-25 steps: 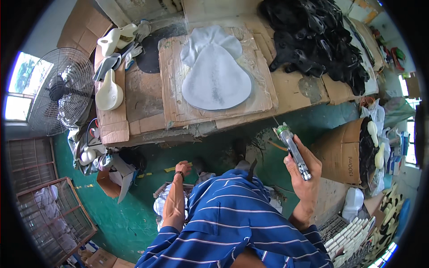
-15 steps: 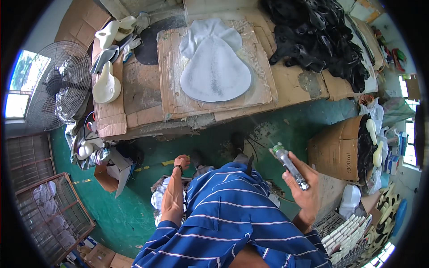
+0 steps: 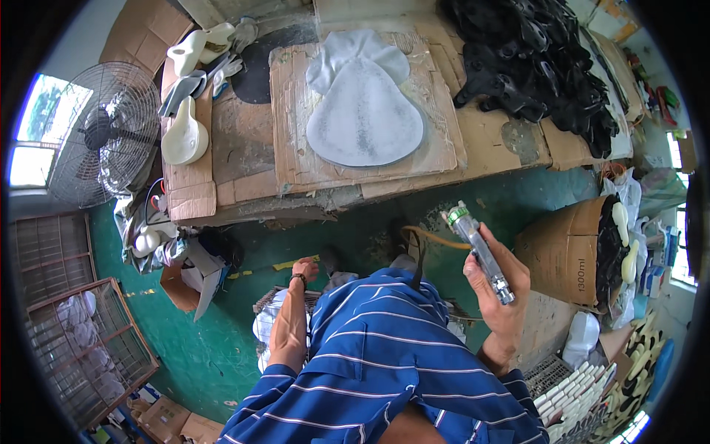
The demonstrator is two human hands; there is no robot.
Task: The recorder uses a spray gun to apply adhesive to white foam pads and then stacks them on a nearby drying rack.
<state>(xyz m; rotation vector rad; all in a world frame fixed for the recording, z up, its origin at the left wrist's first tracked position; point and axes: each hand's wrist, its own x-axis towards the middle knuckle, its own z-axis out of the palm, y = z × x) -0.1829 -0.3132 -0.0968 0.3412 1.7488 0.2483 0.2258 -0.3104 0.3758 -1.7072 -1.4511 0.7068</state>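
My right hand (image 3: 497, 288) grips a silver spray gun (image 3: 479, 250) with a green ring near its nozzle, tilted toward the table. A tan hose (image 3: 440, 240) shows beside the gun. My left hand (image 3: 305, 269) hangs low beside my body, its fingers loosely apart and holding nothing. Ahead on the table, a pale grey, rounded triangular sheet (image 3: 396, 129) lies flat, with dark speckling down its middle. Its narrow end meets a crumpled light grey piece (image 3: 336, 55). Both rest on a stained cardboard sheet (image 3: 296, 152).
Black moulded pieces (image 3: 525, 66) are heaped at the table's right. Cream saddle-shaped forms (image 3: 185, 140) and gloves (image 3: 225, 74) lie at its left, near a large fan (image 3: 103, 133). A tall cardboard box (image 3: 558, 248) stands right; an opened carton (image 3: 181, 285) sits on the floor left.
The spray gun has moved slightly forward and its nozzle has swung a little left. The tan hose has come into sight. The whole view has shifted slightly; the sheet lies as before.
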